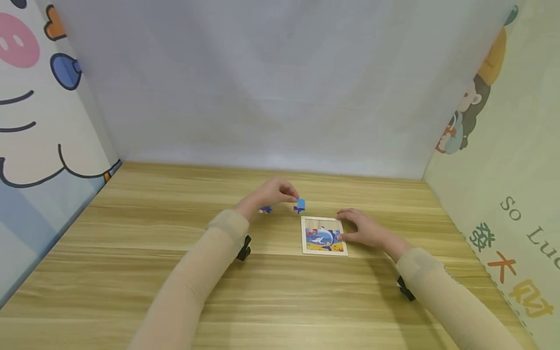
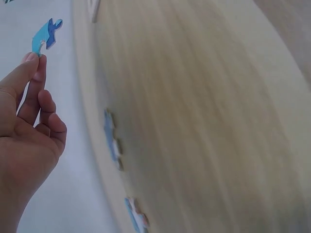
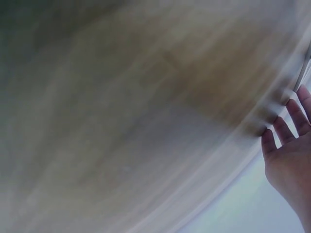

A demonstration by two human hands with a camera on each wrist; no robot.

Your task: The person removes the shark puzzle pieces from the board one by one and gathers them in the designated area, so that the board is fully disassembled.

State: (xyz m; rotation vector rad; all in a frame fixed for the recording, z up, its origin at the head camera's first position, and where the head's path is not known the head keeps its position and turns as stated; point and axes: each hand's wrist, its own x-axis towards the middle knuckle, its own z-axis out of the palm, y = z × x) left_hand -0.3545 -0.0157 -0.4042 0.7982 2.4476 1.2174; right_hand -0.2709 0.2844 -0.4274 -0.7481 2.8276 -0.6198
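My left hand (image 1: 273,192) pinches a jigsaw piece (image 1: 300,204) between thumb and fingertips. Light and dark blue show on that piece (image 2: 44,36) in the left wrist view, raised above the table. Just to its right lies a square jigsaw puzzle (image 1: 324,236) in a pale frame, with a white sea animal pictured on blue. At the frame's right side rests my right hand (image 1: 362,228), thumb on the right edge and fingers near the far right corner. In the right wrist view its fingers (image 3: 295,116) are spread and loosely bent at the board's edge.
A loose blue and white jigsaw piece (image 1: 265,209) lies by the left wrist. Two loose pieces, one nearer (image 2: 112,140) and one lower (image 2: 136,215), show in the left wrist view. The wooden table (image 1: 280,301) meets a pale back wall (image 1: 271,97) and printed side panels.
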